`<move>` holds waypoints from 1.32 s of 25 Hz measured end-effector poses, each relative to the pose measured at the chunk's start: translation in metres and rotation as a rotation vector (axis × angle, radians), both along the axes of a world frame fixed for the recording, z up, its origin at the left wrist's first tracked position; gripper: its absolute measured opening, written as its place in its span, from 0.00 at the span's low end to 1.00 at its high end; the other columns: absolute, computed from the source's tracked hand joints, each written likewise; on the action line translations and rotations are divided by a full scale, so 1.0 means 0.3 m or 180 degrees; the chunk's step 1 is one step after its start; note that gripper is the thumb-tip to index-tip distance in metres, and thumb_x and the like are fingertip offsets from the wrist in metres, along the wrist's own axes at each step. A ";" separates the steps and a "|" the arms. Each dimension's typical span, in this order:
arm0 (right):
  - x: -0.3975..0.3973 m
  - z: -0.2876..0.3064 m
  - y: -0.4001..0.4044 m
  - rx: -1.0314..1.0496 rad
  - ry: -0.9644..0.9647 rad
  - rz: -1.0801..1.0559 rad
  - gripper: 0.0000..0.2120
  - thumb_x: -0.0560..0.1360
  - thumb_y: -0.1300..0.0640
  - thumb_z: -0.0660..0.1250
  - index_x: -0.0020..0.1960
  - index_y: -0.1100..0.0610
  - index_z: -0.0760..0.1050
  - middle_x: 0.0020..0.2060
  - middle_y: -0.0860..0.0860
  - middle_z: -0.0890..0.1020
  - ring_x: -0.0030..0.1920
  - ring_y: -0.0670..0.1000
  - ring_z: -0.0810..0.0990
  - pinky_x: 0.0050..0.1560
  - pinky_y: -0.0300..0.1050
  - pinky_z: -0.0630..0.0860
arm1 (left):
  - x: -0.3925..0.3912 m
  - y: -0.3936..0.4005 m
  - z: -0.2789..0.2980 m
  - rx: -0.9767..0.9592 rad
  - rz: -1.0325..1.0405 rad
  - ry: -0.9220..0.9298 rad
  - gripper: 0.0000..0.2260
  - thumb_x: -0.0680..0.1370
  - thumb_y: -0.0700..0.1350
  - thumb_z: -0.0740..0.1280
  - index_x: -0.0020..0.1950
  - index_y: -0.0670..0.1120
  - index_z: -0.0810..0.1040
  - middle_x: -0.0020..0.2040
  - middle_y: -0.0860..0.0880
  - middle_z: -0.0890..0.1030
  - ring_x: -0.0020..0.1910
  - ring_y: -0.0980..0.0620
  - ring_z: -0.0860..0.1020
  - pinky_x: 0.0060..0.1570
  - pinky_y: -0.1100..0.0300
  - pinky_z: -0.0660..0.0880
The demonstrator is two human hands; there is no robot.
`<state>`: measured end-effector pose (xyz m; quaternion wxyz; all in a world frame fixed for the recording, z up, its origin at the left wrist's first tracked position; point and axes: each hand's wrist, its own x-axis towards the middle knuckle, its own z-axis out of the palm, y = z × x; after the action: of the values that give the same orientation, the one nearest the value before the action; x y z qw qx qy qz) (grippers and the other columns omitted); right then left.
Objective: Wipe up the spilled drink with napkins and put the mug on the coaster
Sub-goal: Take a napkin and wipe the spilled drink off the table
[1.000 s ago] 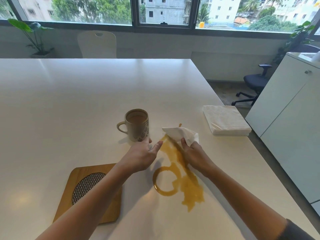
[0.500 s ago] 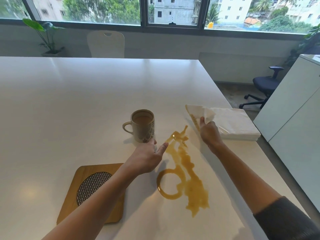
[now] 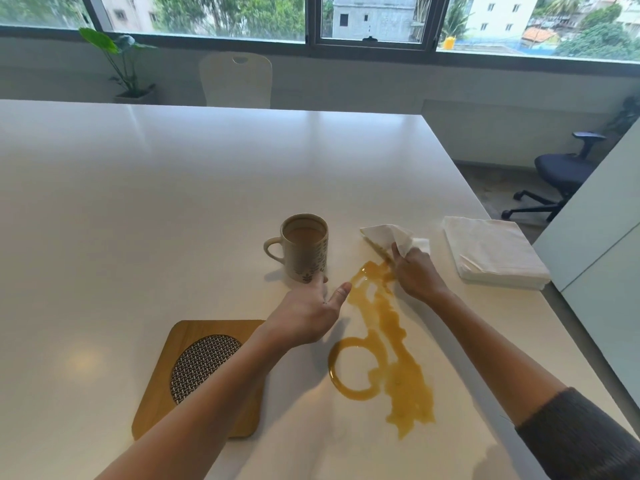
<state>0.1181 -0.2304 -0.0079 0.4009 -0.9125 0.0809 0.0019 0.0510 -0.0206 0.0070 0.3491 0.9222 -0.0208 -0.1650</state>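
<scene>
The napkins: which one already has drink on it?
The single napkin pinched in the right hand, at the far end of the spill; it shows a brown stain. The stack of napkins beside it looks clean white.

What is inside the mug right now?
The mug holds a light brown drink, its surface some way below the rim. The wall hides how deep it goes and the mug's bottom. The left hand touches its base from outside; nothing reaches in.

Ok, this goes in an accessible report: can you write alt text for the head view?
A right hand holds a napkin at the far end of an amber spill on a white table; the left hand touches a mug near a wooden coaster.
</scene>
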 end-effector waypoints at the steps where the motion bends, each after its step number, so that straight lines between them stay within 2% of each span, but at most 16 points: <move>1: -0.008 -0.001 0.001 -0.0007 0.0010 0.0113 0.22 0.84 0.51 0.52 0.45 0.65 0.75 0.42 0.60 0.79 0.34 0.52 0.75 0.33 0.44 0.69 | 0.002 0.001 -0.002 -0.0006 -0.0006 0.0000 0.33 0.81 0.66 0.52 0.80 0.46 0.59 0.78 0.44 0.67 0.76 0.43 0.66 0.73 0.49 0.63; 6: -0.046 -0.018 -0.006 -0.0060 0.0014 0.0638 0.21 0.84 0.50 0.53 0.51 0.65 0.77 0.45 0.58 0.81 0.44 0.57 0.79 0.46 0.46 0.71 | 0.017 0.011 -0.013 -0.0148 0.0023 0.0014 0.34 0.80 0.68 0.51 0.80 0.48 0.60 0.78 0.45 0.68 0.77 0.44 0.66 0.75 0.47 0.63; 8: -0.066 -0.028 -0.011 -0.0087 -0.0061 0.0907 0.20 0.84 0.50 0.55 0.51 0.64 0.78 0.46 0.58 0.83 0.45 0.57 0.80 0.45 0.45 0.73 | 0.013 0.011 -0.016 -0.0215 0.0043 0.0001 0.33 0.80 0.68 0.51 0.79 0.49 0.61 0.77 0.46 0.69 0.76 0.44 0.67 0.74 0.47 0.63; 10: -0.090 -0.031 -0.015 -0.0123 -0.0147 0.1187 0.16 0.83 0.53 0.56 0.50 0.63 0.78 0.46 0.58 0.84 0.43 0.56 0.80 0.41 0.38 0.74 | 0.010 0.013 -0.021 -0.0264 0.0063 -0.0038 0.33 0.79 0.69 0.50 0.77 0.50 0.63 0.75 0.46 0.72 0.74 0.44 0.70 0.72 0.47 0.65; 12: -0.112 -0.033 -0.019 -0.0196 -0.0246 0.1457 0.12 0.82 0.59 0.57 0.49 0.61 0.78 0.44 0.56 0.83 0.42 0.54 0.81 0.43 0.45 0.78 | 0.003 0.015 -0.025 -0.0263 0.0048 -0.0079 0.34 0.78 0.71 0.49 0.76 0.50 0.64 0.71 0.45 0.75 0.70 0.44 0.73 0.70 0.46 0.68; 14: -0.134 -0.029 -0.019 -0.0290 -0.0332 0.1722 0.11 0.83 0.60 0.56 0.49 0.57 0.77 0.42 0.52 0.82 0.41 0.50 0.81 0.44 0.50 0.79 | -0.006 0.017 -0.028 -0.0265 0.0031 -0.0126 0.37 0.77 0.73 0.47 0.76 0.50 0.64 0.67 0.44 0.77 0.66 0.44 0.75 0.68 0.44 0.69; 18: -0.187 -0.001 0.001 -0.0278 -0.0336 0.2117 0.11 0.84 0.51 0.54 0.50 0.41 0.74 0.42 0.44 0.80 0.42 0.45 0.80 0.42 0.40 0.78 | -0.022 0.021 -0.023 -0.0347 0.0012 -0.0216 0.41 0.74 0.76 0.45 0.74 0.49 0.65 0.65 0.41 0.78 0.63 0.42 0.76 0.66 0.43 0.71; 21: -0.234 -0.002 0.008 -0.0396 -0.0216 0.2321 0.14 0.84 0.48 0.53 0.59 0.49 0.76 0.48 0.48 0.82 0.47 0.48 0.80 0.49 0.45 0.79 | -0.033 0.024 -0.023 -0.0347 -0.0022 -0.0239 0.40 0.75 0.75 0.44 0.76 0.49 0.63 0.62 0.41 0.79 0.60 0.44 0.77 0.64 0.46 0.71; 23: -0.269 -0.010 0.009 -0.0468 -0.0254 0.2452 0.16 0.84 0.47 0.53 0.63 0.51 0.75 0.53 0.49 0.82 0.51 0.49 0.80 0.53 0.47 0.77 | -0.045 0.025 -0.022 -0.0370 -0.0016 -0.0268 0.42 0.74 0.76 0.43 0.78 0.50 0.60 0.67 0.41 0.77 0.64 0.43 0.75 0.66 0.46 0.69; 26: -0.326 -0.004 0.016 -0.0369 -0.0321 0.2662 0.15 0.85 0.51 0.54 0.65 0.52 0.75 0.55 0.44 0.81 0.53 0.45 0.80 0.55 0.40 0.76 | -0.059 0.027 -0.019 -0.0393 -0.0052 -0.0333 0.45 0.71 0.77 0.42 0.78 0.50 0.60 0.72 0.41 0.73 0.68 0.42 0.73 0.70 0.43 0.66; 28: -0.366 0.006 0.018 -0.0298 -0.0330 0.2737 0.14 0.85 0.53 0.55 0.66 0.51 0.74 0.55 0.43 0.81 0.53 0.46 0.80 0.55 0.42 0.76 | -0.064 0.029 -0.015 -0.0364 -0.0091 -0.0372 0.42 0.74 0.76 0.42 0.78 0.49 0.61 0.73 0.41 0.73 0.68 0.41 0.73 0.70 0.43 0.66; 31: -0.427 0.002 0.015 -0.0299 -0.0296 0.2784 0.16 0.84 0.50 0.54 0.67 0.51 0.73 0.59 0.48 0.81 0.55 0.50 0.79 0.59 0.47 0.75 | -0.067 0.037 -0.001 -0.0357 -0.0088 -0.0319 0.41 0.73 0.74 0.42 0.76 0.49 0.64 0.63 0.41 0.78 0.59 0.43 0.76 0.61 0.47 0.70; 33: -0.458 -0.016 0.009 -0.0332 -0.0207 0.2782 0.17 0.84 0.48 0.52 0.65 0.52 0.74 0.57 0.50 0.81 0.54 0.52 0.80 0.57 0.50 0.76 | -0.064 0.043 0.007 -0.0373 -0.0095 -0.0283 0.41 0.73 0.74 0.42 0.74 0.48 0.66 0.56 0.43 0.78 0.53 0.46 0.76 0.55 0.49 0.70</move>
<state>-0.0192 -0.2276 -0.0126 0.3181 -0.8796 -0.3254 0.1384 0.0319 -0.0078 0.0092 0.3988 0.9062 -0.0596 -0.1275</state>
